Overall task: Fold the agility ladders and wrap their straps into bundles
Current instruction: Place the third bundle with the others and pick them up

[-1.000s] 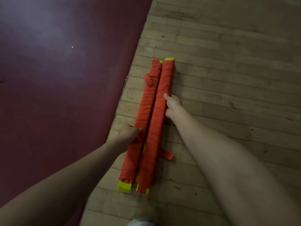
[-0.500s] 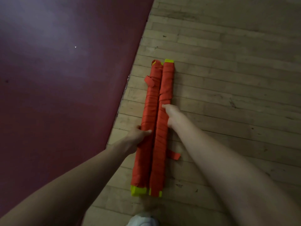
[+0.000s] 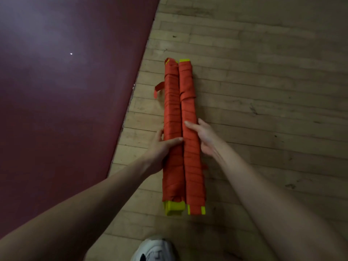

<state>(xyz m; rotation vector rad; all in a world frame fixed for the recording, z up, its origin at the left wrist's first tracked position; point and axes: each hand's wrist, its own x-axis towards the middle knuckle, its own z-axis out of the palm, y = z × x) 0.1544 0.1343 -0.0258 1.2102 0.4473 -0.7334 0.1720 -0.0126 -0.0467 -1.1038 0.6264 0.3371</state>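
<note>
Agility ladders are two orange-wrapped bundles, touching along their length. We grip the left bundle with our left hand, thumb across its top and fingers round its outer side. Our right hand grips the right bundle in the same way. Beyond the left hand a loose strap end sticks out. Yellow rung ends show nearer to us than both hands. Under the hands is wooden floor, and left of the left hand a dark red mat.

Two long bundles of matt orange woven cloth strap show glossy yellow plastic ends. Worn, scuffed wooden plank floor at right; smooth maroon mat at upper left.
</note>
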